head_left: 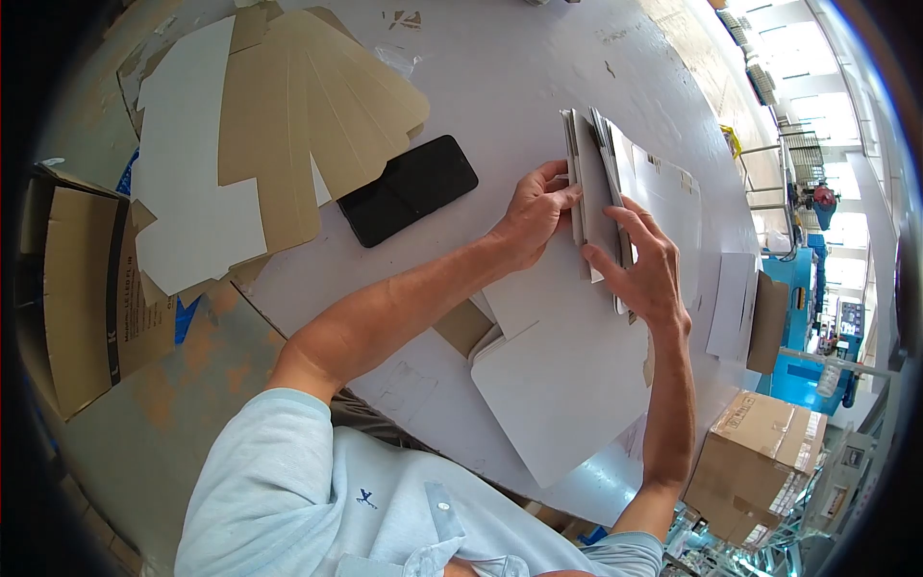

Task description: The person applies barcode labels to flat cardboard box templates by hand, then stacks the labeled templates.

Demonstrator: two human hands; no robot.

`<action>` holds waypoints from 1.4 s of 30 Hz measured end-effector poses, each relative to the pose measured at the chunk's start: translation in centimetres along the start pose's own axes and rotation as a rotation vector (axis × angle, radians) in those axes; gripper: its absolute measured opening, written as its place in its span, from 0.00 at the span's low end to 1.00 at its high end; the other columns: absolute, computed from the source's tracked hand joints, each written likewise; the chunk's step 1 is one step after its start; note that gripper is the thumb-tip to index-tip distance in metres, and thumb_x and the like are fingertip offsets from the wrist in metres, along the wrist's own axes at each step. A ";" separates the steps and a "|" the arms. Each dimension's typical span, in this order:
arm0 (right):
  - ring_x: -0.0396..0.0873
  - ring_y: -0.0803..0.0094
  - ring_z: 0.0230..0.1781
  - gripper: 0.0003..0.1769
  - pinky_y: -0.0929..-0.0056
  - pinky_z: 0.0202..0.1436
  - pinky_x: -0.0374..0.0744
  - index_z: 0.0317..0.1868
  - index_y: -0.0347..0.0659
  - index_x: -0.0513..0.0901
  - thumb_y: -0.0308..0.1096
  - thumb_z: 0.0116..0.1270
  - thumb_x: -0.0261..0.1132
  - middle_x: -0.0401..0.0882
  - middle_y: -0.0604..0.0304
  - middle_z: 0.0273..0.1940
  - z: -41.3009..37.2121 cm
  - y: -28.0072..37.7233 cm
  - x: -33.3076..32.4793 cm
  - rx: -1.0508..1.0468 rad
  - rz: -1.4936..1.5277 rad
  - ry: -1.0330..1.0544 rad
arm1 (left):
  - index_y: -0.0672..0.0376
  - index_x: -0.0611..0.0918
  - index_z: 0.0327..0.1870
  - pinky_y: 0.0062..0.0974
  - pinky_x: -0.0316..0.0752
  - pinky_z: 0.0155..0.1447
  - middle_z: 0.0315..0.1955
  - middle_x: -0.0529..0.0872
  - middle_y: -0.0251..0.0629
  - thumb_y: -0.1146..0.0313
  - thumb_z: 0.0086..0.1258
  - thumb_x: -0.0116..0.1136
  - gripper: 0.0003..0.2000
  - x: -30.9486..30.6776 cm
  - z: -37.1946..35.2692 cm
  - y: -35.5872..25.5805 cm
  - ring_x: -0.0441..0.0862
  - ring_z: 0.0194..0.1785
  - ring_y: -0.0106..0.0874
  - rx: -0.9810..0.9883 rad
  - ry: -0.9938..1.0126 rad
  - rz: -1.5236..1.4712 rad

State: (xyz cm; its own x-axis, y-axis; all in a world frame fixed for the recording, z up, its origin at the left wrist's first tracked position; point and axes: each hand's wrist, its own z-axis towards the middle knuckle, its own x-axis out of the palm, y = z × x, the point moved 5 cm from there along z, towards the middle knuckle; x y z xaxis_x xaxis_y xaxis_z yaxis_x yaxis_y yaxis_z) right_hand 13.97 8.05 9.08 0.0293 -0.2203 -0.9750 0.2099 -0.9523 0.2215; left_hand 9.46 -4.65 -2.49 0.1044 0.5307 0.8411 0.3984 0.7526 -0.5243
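Note:
A stack of folded white and grey card pieces (598,183) stands on edge between my two hands, above the table. My left hand (538,213) pinches the near left side of the stack, its fingers closed on the card. On the right side, my right hand (646,260) has its thumb and fingers pressed round the stack's edge. Below my hands lies a large white flat card sheet (567,394). A black phone (411,190) rests to the left of my left hand.
Fanned brown and white card blanks (279,115) cover the table's left part. An open carton (82,288) stands at the far left, beyond the table edge. A closed cardboard box (755,462) is at the lower right. Blue machinery (793,356) stands behind on the right.

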 end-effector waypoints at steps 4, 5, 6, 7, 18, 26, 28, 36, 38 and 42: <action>0.85 0.51 0.61 0.31 0.56 0.63 0.85 0.61 0.41 0.86 0.43 0.59 0.79 0.78 0.44 0.69 0.0 -0.2 -0.2 -0.018 0.055 -0.003 | 0.66 0.68 0.72 0.31 0.83 0.68 0.59 0.81 0.45 0.73 0.83 0.49 0.20 0.1 -0.1 -0.1 0.83 0.61 0.29 0.000 -0.001 0.020; 0.85 0.51 0.61 0.31 0.56 0.63 0.85 0.61 0.41 0.86 0.43 0.59 0.79 0.78 0.44 0.69 0.0 -0.3 -0.2 -0.018 0.056 -0.003 | 0.66 0.68 0.72 0.31 0.83 0.68 0.59 0.81 0.45 0.73 0.83 0.49 0.20 0.1 0.0 0.0 0.82 0.62 0.29 0.000 0.003 0.025; 0.85 0.50 0.61 0.31 0.56 0.63 0.85 0.61 0.41 0.86 0.43 0.59 0.79 0.78 0.44 0.69 0.1 -0.3 -0.2 -0.019 0.071 0.005 | 0.66 0.68 0.72 0.31 0.83 0.68 0.60 0.81 0.45 0.73 0.83 0.49 0.20 0.0 0.0 0.0 0.82 0.62 0.29 -0.001 0.007 0.029; 0.85 0.50 0.61 0.30 0.56 0.63 0.85 0.61 0.40 0.86 0.43 0.59 0.79 0.78 0.44 0.69 0.1 -0.3 -0.2 -0.020 0.086 0.012 | 0.66 0.68 0.72 0.31 0.83 0.68 0.60 0.81 0.45 0.73 0.83 0.49 0.20 0.0 0.0 0.0 0.82 0.62 0.29 -0.002 0.006 0.029; 0.83 0.42 0.62 0.25 0.54 0.65 0.84 0.62 0.38 0.85 0.37 0.65 0.67 0.77 0.38 0.69 0.0 -0.9 0.0 -0.068 0.106 0.008 | 0.64 0.69 0.71 0.31 0.82 0.70 0.60 0.80 0.44 0.74 0.82 0.48 0.19 0.2 -0.2 -0.2 0.82 0.63 0.29 -0.008 -0.007 0.037; 0.84 0.42 0.61 0.24 0.54 0.65 0.84 0.61 0.37 0.85 0.36 0.66 0.66 0.77 0.37 0.69 0.1 -0.7 -0.2 -0.064 0.115 0.017 | 0.65 0.69 0.71 0.32 0.81 0.70 0.60 0.81 0.45 0.73 0.83 0.49 0.19 0.2 -0.2 -0.1 0.82 0.62 0.29 -0.002 -0.015 0.030; 0.84 0.44 0.61 0.23 0.53 0.64 0.84 0.62 0.39 0.84 0.34 0.67 0.64 0.78 0.39 0.68 0.0 -0.6 -0.2 -0.095 0.097 0.007 | 0.65 0.70 0.71 0.32 0.81 0.70 0.60 0.81 0.45 0.73 0.82 0.49 0.19 0.2 -0.2 -0.1 0.82 0.62 0.29 0.005 -0.013 0.026; 0.89 0.47 0.51 0.22 0.55 0.53 0.89 0.62 0.41 0.82 0.21 0.70 0.57 0.80 0.42 0.65 -0.3 1.0 -0.9 -0.140 0.117 -0.053 | 0.65 0.70 0.70 0.33 0.81 0.69 0.59 0.82 0.46 0.72 0.82 0.50 0.18 -0.2 0.2 0.3 0.82 0.61 0.31 -0.004 -0.037 0.029; 0.89 0.48 0.49 0.21 0.56 0.52 0.90 0.61 0.40 0.82 0.20 0.70 0.58 0.80 0.43 0.65 -0.3 0.9 -0.7 -0.180 0.022 -0.008 | 0.65 0.70 0.70 0.33 0.82 0.69 0.59 0.82 0.46 0.72 0.82 0.50 0.18 -0.1 0.2 0.3 0.82 0.61 0.31 0.000 -0.024 0.022; 0.88 0.52 0.53 0.19 0.56 0.55 0.89 0.59 0.44 0.84 0.29 0.67 0.70 0.81 0.47 0.65 -0.5 1.3 0.0 -0.185 -0.027 -0.056 | 0.65 0.70 0.70 0.34 0.82 0.69 0.59 0.82 0.46 0.73 0.82 0.49 0.18 -0.1 0.1 0.1 0.83 0.62 0.31 0.001 0.010 -0.008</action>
State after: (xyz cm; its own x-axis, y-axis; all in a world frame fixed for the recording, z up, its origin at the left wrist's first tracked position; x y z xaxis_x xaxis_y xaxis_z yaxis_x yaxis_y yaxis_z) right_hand 14.73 6.97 9.39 -0.0319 -0.2118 -0.9768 0.3861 -0.9040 0.1834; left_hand 9.39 -4.61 -2.63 0.1100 0.5205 0.8467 0.3986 0.7573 -0.5173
